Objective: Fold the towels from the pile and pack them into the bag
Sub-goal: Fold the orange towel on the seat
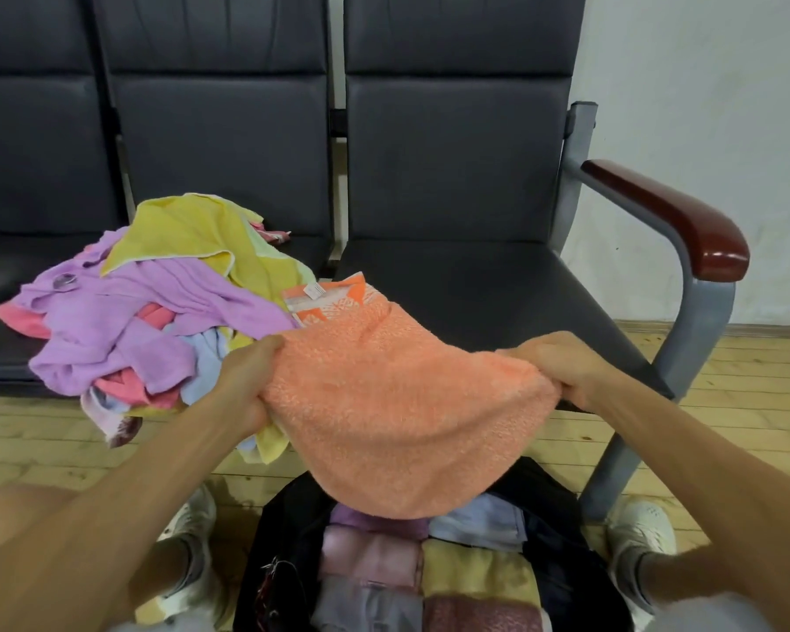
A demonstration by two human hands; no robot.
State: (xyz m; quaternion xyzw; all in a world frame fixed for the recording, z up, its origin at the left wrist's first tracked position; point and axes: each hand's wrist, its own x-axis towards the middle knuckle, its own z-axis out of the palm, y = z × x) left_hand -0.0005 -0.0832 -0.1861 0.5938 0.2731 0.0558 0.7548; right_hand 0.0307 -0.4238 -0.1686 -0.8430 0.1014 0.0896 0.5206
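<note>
Black bag (265,563) nearest me, open on the wooden floor (42,449) between white shoes (188,531). Inside it are folded towels (475,572) packed side by side: purple, pink, yellow, pale blue, and a dark red one at the frame edge.

Above the bag I see the orange towel (402,403) stretched between both hands, sagging in the middle, its lower edge hanging over the bag's opening. Left hand (247,385) grips the left edge, fingers curled round bunched cloth. Right hand (566,371) grips the right edge, fingers curled into the cloth.

The towel's far end, with a white label, lies on the dark padded surface (475,285). Left of it on the same surface is the pile (147,321): purple, yellow, pink and pale blue, tumbled, some hanging off the front edge.

Beyond are seat backs (452,152), a red-brown armrest (671,221) and a white wall (703,84).
</note>
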